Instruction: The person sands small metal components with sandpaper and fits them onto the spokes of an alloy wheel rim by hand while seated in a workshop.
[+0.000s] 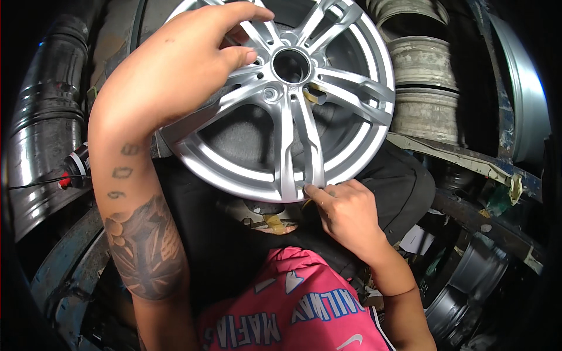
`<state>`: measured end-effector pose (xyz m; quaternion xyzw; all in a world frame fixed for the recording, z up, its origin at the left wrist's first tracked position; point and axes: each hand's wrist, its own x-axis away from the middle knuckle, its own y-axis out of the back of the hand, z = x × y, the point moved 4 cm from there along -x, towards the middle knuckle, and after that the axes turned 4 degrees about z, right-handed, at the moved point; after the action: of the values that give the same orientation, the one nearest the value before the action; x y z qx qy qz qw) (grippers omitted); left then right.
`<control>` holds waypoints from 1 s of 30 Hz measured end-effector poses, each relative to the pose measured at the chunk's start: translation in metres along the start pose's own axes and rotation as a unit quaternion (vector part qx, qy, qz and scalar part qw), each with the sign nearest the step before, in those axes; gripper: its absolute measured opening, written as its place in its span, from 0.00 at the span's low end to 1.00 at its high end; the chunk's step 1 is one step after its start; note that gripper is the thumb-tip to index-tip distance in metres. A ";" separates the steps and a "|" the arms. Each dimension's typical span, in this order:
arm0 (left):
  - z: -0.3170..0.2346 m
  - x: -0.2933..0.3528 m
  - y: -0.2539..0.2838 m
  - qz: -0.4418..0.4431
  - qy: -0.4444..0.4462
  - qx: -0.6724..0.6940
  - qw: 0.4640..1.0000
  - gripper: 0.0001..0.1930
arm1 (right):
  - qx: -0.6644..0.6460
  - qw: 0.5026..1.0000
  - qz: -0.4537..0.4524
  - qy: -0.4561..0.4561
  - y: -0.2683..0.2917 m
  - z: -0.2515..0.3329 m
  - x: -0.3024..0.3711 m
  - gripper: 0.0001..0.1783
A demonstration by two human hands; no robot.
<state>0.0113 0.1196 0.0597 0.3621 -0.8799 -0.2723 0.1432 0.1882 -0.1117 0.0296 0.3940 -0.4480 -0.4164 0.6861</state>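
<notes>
A silver alloy wheel [285,146] with split spokes lies face up in front of me, over my dark-trousered legs. My left hand [213,41] reaches across its upper left part, thumb and index finger apart near the hub. Nothing shows between those fingers; the others are partly hidden. At the near edge, my right hand [348,210] has its fingers curled at the outer lip, the index fingertip on the metal at the foot of a spoke. Whatever its thumb does is hidden. A small yellowish and grey piece [316,95] shows behind the spokes, right of the hub hole.
Worn, dull wheels [424,117] are stacked at the right, beside a blue metal rack [504,131]. Shiny wheels [47,140] stand at the left, near a black and red container [75,168]. Darker wheels [468,281] lie low at the right.
</notes>
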 end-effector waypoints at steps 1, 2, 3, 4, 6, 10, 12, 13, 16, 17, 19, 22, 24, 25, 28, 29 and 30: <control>-0.007 0.000 0.001 0.002 0.002 0.001 1.000 0.23 | 0.011 1.000 0.011 -0.006 0.005 0.003 -0.002 0.16; -0.011 0.000 0.005 0.007 0.047 -0.020 0.999 0.23 | 0.022 0.999 0.022 -0.013 0.007 0.004 -0.003 0.16; -0.012 0.001 0.007 -0.002 0.050 -0.052 0.997 0.21 | 0.021 0.999 0.024 -0.014 0.006 0.002 -0.004 0.16; -0.013 0.001 0.009 -0.011 0.053 -0.083 0.995 0.20 | 0.015 0.999 0.028 -0.009 0.003 0.001 -0.005 0.15; -0.025 -0.001 0.002 -0.047 0.035 -0.139 0.989 0.21 | 0.008 0.999 0.032 -0.005 0.003 0.000 -0.006 0.15; -0.026 -0.014 0.010 0.002 0.021 -0.083 0.996 0.22 | 0.003 1.000 0.027 -0.009 0.002 -0.004 -0.005 0.12; 0.002 -0.022 0.004 -0.004 -0.014 -0.103 0.995 0.24 | -0.025 1.000 0.013 0.012 0.003 -0.002 -0.009 0.12; 0.003 -0.026 -0.005 -0.015 -0.039 -0.122 0.992 0.24 | 0.002 1.000 0.030 -0.001 0.006 -0.004 -0.007 0.12; -0.029 -0.012 -0.003 -0.064 0.010 -0.176 0.982 0.25 | 0.022 0.999 0.045 0.006 0.005 -0.003 -0.008 0.12; -0.038 -0.007 0.001 -0.073 0.034 -0.185 0.980 0.25 | 0.015 0.999 0.042 0.022 0.003 -0.002 -0.009 0.11; -0.045 -0.004 0.007 -0.030 0.028 -0.124 0.991 0.26 | 0.024 0.998 0.055 0.016 0.009 -0.005 -0.004 0.11; -0.047 -0.009 0.003 -0.017 0.048 -0.136 0.989 0.26 | 0.020 0.998 0.056 0.021 0.007 -0.001 -0.011 0.09; -0.046 -0.017 -0.007 -0.028 0.035 -0.143 0.989 0.26 | 0.003 0.999 0.035 0.023 0.002 -0.005 -0.011 0.09; -0.045 -0.014 0.001 -0.039 0.040 -0.152 0.987 0.26 | -0.003 0.999 0.033 0.033 0.004 -0.003 -0.011 0.09; -0.036 -0.016 0.012 0.049 0.092 -0.064 0.992 0.25 | 0.020 0.997 0.077 0.022 0.013 -0.005 -0.010 0.13; -0.035 -0.020 0.005 0.083 0.104 -0.025 0.991 0.25 | 0.025 0.996 0.079 0.012 0.009 -0.007 -0.009 0.13; -0.041 -0.019 -0.002 0.030 0.091 -0.037 0.995 0.24 | 0.004 0.998 0.060 0.009 0.003 -0.009 -0.009 0.14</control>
<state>0.0442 0.1159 0.0909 0.3529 -0.8633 -0.2660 0.2439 0.1950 -0.1010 0.0277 0.3734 -0.4662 -0.3691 0.7120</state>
